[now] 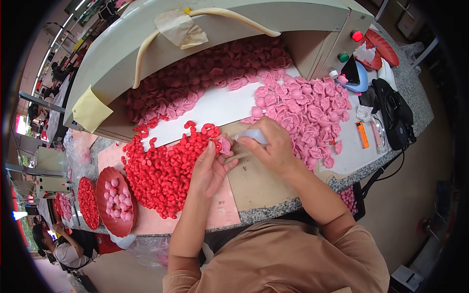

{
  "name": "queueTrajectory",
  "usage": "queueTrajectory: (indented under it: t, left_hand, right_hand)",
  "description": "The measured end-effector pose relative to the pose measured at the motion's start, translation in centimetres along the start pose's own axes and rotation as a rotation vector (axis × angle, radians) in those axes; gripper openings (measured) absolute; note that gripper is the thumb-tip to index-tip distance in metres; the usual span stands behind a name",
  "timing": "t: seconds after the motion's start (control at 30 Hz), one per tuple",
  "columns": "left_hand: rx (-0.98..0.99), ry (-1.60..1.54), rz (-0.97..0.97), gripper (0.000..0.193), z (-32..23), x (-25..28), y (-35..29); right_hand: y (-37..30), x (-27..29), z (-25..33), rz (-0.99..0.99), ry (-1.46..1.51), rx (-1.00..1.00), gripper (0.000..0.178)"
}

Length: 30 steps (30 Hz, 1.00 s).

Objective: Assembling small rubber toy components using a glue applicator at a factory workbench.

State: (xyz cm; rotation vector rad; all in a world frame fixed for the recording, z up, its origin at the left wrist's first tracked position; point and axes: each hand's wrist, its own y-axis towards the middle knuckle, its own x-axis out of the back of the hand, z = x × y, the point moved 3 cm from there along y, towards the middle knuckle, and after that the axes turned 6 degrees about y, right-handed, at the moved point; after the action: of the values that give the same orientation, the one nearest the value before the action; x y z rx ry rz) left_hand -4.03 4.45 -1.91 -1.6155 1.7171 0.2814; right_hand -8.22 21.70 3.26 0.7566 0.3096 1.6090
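Observation:
My left hand (209,172) is closed at the fingertips on a small pink ruffled piece (225,146), with a bit of red beside it. In my right hand (275,147) is a small translucent white squeeze bottle (251,136); its tip points left at the pink piece, and I cannot tell whether they touch. Next to my left hand spreads a heap of small curved red pieces (163,178). Right of my right hand lies a pile of pink ruffled, cup-like pieces (312,110), with round pink ones among them.
A grey machine housing (117,58) arches over more pink pieces (220,68). Red and green buttons (357,35) sit on its right side. At left are a red dish (105,195) of pink balls and another of red pieces (88,205). An orange lighter (362,135) and a black bag (393,117) lie right.

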Motion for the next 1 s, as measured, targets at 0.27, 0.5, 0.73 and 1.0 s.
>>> queueTrajectory:
  t: [0.27, 0.5, 0.73, 1.0]
  left_hand:
    - [-0.075, 0.038, 0.007, 0.039, -0.5, -0.2, -0.1]
    - [-0.214, -0.047, 0.013, 0.045, -2.3, -0.2, -0.6]
    - [-0.284, -0.093, 0.004, 0.045, -3.1, 0.4, -0.8]
    - [-0.304, -0.123, 0.024, 0.043, -3.1, 1.7, 0.2]
  right_hand:
    - [0.3, 0.0, -0.2, 0.022, 0.029, -0.031, 0.02]
    - [0.7, -0.5, -2.1, -0.098, 0.998, -0.764, 0.03]
    - [0.5, -0.7, -2.6, 0.055, 1.346, -0.767, 0.037]
    - [-2.3, -1.6, -1.7, 0.28, 0.515, -0.572, 0.032]
